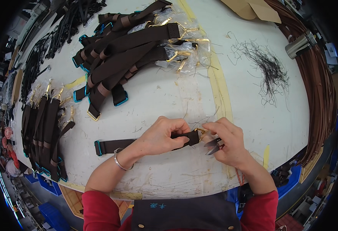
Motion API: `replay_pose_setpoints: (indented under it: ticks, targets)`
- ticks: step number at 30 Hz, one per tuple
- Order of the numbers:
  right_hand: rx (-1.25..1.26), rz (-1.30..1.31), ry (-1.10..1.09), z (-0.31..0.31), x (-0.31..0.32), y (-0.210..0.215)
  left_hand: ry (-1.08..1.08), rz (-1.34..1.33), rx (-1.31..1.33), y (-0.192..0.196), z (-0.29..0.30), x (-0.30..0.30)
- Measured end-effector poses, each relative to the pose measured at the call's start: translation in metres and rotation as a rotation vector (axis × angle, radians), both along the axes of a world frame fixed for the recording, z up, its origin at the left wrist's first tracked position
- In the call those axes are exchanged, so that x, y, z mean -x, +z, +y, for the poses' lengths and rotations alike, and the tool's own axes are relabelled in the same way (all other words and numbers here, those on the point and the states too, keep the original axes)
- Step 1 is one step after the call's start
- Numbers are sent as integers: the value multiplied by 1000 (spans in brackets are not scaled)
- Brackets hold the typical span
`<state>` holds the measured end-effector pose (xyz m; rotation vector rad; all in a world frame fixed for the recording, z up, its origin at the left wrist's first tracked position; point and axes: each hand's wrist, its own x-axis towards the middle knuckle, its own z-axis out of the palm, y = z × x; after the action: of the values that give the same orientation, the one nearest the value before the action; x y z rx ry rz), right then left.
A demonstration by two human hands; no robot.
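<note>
A dark brown webbing strap (117, 146) lies across the table in front of me, with a blue-covered buckle (97, 148) at its left end. My left hand (164, 135) pinches this strap close to its right end, where a gold metal fitting (201, 131) shows partly in clear plastic. In my right hand (228, 140) is a small pair of thread snips (214, 147), its dark blades pointing down and left. The right thumb and forefinger are beside the gold fitting; whether they touch it is hidden. Loose threads stick out around the strap's end.
A large pile of brown straps (128, 54) with plastic-wrapped gold fittings lies at the far left. Another strap bundle (44, 134) is at the left edge. Cut threads (271, 71) lie in a tangle on the right, near a metal flask (300, 44) and long brown strips (319, 84).
</note>
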<state>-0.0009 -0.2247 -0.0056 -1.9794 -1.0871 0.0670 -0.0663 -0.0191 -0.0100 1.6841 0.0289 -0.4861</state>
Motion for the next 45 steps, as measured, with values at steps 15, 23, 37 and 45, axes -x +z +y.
replay_pose_setpoints:
  ticks: [15, 23, 37, 45]
  targets:
    - [102, 422, 98, 17, -3, 3, -32, -12, 83, -3, 2, 0]
    - [-16, 470, 134, 18, -4, 1, -15, 7, 175, -7, 3, 1]
    - [-18, 530, 130, 17, -3, -3, -21, 52, 239, -8, 4, 1]
    - [-14, 570, 132, 15, -3, -3, -39, 63, 243, -8, 4, 1]
